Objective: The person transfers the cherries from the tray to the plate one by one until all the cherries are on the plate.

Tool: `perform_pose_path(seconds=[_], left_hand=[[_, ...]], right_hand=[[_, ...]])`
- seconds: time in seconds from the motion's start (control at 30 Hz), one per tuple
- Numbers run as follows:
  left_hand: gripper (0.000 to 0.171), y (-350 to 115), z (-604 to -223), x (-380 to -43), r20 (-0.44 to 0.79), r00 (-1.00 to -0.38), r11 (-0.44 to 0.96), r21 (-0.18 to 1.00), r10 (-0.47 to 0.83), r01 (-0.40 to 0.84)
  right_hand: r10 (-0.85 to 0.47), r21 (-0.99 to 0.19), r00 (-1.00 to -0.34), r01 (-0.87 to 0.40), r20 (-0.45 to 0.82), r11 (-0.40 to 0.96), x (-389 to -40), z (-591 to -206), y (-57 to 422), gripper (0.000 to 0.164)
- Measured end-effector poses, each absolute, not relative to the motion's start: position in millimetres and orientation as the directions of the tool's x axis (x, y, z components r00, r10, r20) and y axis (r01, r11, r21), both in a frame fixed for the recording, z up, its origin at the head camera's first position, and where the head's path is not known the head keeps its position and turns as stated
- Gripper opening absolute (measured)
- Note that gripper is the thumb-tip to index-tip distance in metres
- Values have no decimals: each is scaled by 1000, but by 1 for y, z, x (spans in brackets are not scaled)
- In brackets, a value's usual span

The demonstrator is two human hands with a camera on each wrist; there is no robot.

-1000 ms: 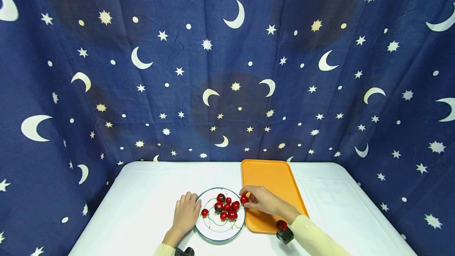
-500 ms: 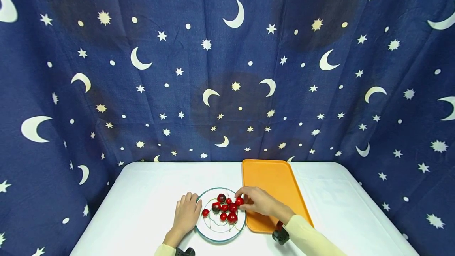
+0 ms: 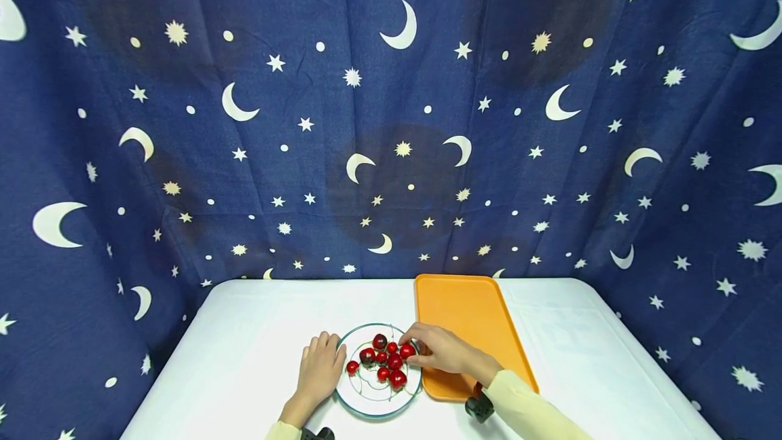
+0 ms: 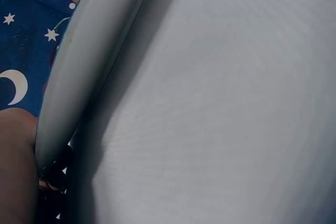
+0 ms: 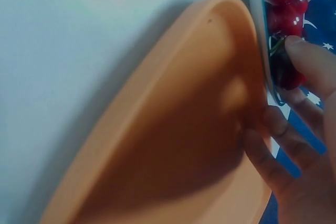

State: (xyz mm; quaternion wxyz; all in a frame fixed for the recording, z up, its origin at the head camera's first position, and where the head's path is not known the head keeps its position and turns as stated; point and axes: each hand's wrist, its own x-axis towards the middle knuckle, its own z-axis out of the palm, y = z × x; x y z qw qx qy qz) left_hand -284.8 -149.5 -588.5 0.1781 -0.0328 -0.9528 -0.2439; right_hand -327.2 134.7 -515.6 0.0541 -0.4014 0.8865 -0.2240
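Note:
Several red cherries, some with green stems, sit on a round white plate (image 3: pixel 374 407) with a blue-green rim. My left hand (image 3: pixel 322 365) rests at the plate's left rim, its fingers fairly straight. In the left wrist view the plate's outer side (image 4: pixel 100 40) fills the upper left, beside part of the hand. My right hand (image 3: pixel 442 350) pinches a cherry (image 3: pixel 406 350) between thumb and fingers over the plate's right side, close to the other cherries (image 3: pixel 394 362). The right wrist view shows the thumb against a dark cherry (image 5: pixel 286 69), the other fingers spread over the orange tray.
The orange rectangular tray (image 3: pixel 467 297) lies right of the plate, under my right wrist. Both stand on a white-covered table (image 3: pixel 263 318). A blue curtain (image 3: pixel 293 175) with moons and stars hangs behind and at both sides.
My right hand has moved left with its cherry, from over the tray's edge onto the plate, and the nearby cherries have shifted slightly. The left hand has stayed at the rim.

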Motion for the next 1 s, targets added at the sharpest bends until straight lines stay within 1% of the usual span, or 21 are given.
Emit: perform_pose_path(seconds=[0.13, 0.23, 0.53, 0.67, 0.77, 0.83, 1.0], left_hand=[[20, -148, -587, -283, 394, -919, 880, 444, -21, 170], [19, -148, -586, -283, 398, -917, 878, 446, -20, 174], [22, -150, -589, -285, 355, -935, 880, 452, -26, 147], [22, -150, -586, -285, 329, -944, 876, 464, -28, 136], [20, -149, -585, -284, 332, -943, 871, 471, -28, 140], [20, -148, -587, -284, 353, -935, 872, 467, -27, 151], [21, -149, -588, -285, 355, -934, 874, 462, -29, 149]], right_hand=[[-737, -446, -673, -681, 70, 580, -325, -516, 135, 31], [-730, -458, -680, -671, 66, 584, -324, -516, 137, 34], [-690, -497, -721, -622, 61, 605, -321, -514, 149, 37], [-658, -461, -750, -607, 63, 648, -323, -509, 154, 35], [-630, -406, -772, -604, 84, 686, -325, -507, 161, 32], [-624, -382, -775, -609, 101, 695, -325, -506, 167, 29], [-625, -353, -776, -610, 83, 710, -327, -503, 182, 25]])
